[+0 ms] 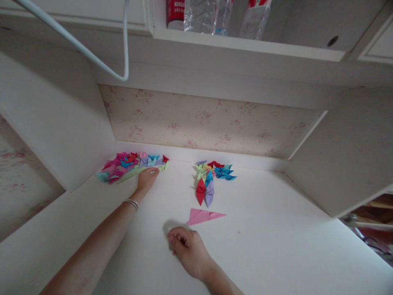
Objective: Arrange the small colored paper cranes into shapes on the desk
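Note:
My left hand (148,179) reaches to the near edge of a colourful pile of folded paper pieces (123,163) in the back left corner. Its fingers are drawn together against a light green paper (130,174); whatever they grip is hidden. Low in the middle, my right hand (188,248) is loosely curled above the white tabletop, with nothing visible in it. Just beyond it lies a pink folded paper triangle (204,216). Behind that is a group of folded paper pieces, among them a red one (200,191), a purple one (210,193) and several blue ones (225,172).
White side panels (334,151) and a floral back wall (190,119) enclose the white tabletop (276,237). Overhead, a shelf (251,44) holds clear plastic bottles (199,16) and a red container (176,12). A white cable (76,41) hangs at the upper left.

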The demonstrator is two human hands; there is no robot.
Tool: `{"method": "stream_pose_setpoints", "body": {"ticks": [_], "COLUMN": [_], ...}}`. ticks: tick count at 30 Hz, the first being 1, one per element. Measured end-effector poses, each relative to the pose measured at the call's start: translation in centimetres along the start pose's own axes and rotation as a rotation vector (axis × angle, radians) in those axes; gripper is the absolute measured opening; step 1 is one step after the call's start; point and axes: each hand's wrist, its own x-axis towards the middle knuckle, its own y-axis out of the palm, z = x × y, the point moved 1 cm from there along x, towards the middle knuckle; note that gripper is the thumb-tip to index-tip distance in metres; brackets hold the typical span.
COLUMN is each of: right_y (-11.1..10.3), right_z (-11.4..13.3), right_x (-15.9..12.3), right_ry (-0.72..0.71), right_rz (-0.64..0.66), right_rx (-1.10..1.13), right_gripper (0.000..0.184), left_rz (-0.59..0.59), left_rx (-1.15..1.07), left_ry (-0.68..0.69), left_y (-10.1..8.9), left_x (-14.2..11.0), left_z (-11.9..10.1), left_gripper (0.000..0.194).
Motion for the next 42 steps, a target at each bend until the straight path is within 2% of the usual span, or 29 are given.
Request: {"method": "stream_pose_setpoints", "body": {"ticks": [9,18,26,29,31,34,37,39,42], "right_y": [0.1,0.2,0.2,0.2,0.2,0.0,-0.7,-1.3,-2.4], "right_z": [-0.7,-0.9,-1.6,-2.0,-2.0,-1.8,-1.5,-1.4,-1.3], "right_x": [0.7,0.7,1.3,1.6,1.7,1.9,1.8,1.8,1.7], "right_ry": [0.032,0.039,0.073,0.091,0.093,0.095,0.081,0.059,0.02], "right_rz": [-0.042,-0.038,-0.063,-0.083,-0.092,-0.117,-0.216,-0.296,-0.384], "right_rx": [0.054,0.057,0.102,0.198,0.288,0.489,0.688,0.755,0.719], "right_gripper": [0.023,0.024,0.026,0.033,0.039,0.043,0.042,0.038,0.037], "left_rz": [-0.014,0.008,-0.035,-0.068,-0.058,0.025,0.126,0.17,0.264], "left_rx": [-0.152,-0.337,-0.472,-0.519,-0.552,-0.668,-0.679,-0.64,-0.6], "left_ry": [-0.031,-0.03,-0.079,-0.116,-0.126,-0.131,-0.131,-0.1,-0.025], "left_y": [0.3,0.9,0.2,-0.1,-0.6,-1.7,-3.1,-3.7,-4.0], "left_x": [0.2,0.4,-0.2,-1.9,-4.0,-8.1,-12.2,-14.1,-15.5], "left_z": [0.3,1.1,0.3,-0.9,-2.3,-5.2,-8.1,-9.2,-9.7], "left_gripper": [0.021,0.028,0.026,0.029,0.033,0.036,0.035,0.032,0.031]}}
